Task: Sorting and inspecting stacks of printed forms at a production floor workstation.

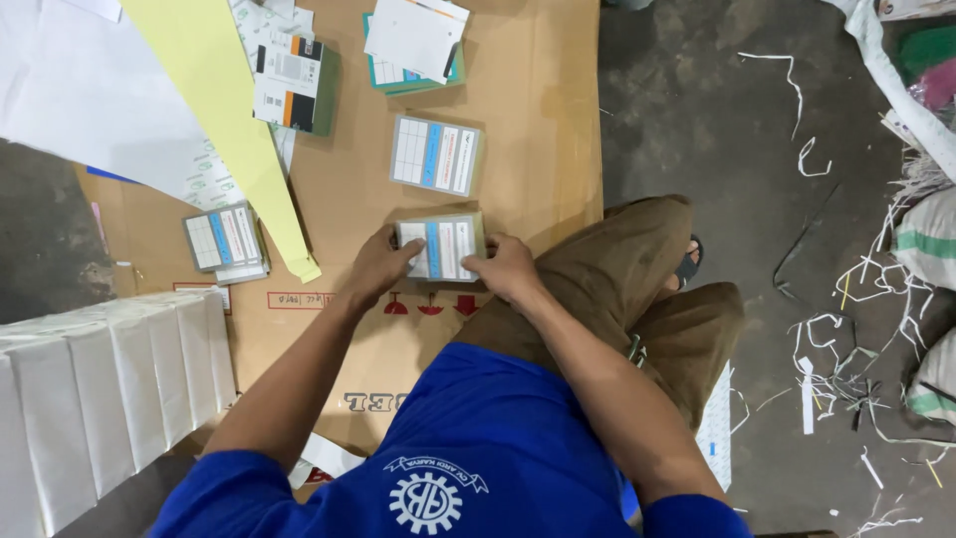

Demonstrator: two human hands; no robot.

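Both sets of fingers are curled around one small stack of printed cards (441, 248): the left hand (376, 267) clasps its left edge, the right hand (505, 267) its right edge. The stack rests on a sheet of brown cardboard (538, 149) spread over the floor. A matching stack (435, 154) lies just above it, another (225, 239) sits off to the left beside a long yellow paper strip (234, 130), and folded white sheets (100, 399) stand near the left arm.

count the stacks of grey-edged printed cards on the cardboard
3: one stack between left hand and right hand, one above it, one at left; others may be hidden.
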